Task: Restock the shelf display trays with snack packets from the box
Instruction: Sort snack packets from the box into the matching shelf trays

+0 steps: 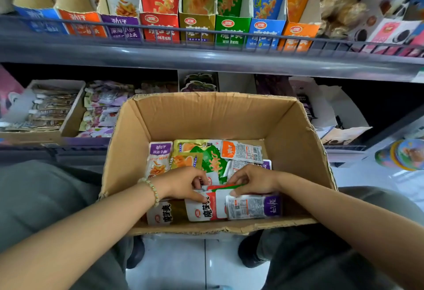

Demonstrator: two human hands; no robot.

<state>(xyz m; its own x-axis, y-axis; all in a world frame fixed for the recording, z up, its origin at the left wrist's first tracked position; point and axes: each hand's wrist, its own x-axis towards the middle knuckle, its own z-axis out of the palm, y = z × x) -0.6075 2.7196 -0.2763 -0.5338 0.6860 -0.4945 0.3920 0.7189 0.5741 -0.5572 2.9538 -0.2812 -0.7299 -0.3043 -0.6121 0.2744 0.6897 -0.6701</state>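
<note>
Our left hand point(183, 181) and right hand point(252, 180), fingers point(241, 191) curled, pinch a packet stack point(206, 209) near the front edge of the box point(202, 117); its bare walls leave open room beyond.

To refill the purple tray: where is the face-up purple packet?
Head view: the purple packet lies far left in the cardboard box, beside a gold packet, beyond the left hand.

Grey shelving point(206, 60) rises above glossy white floor point(172, 264).
</note>
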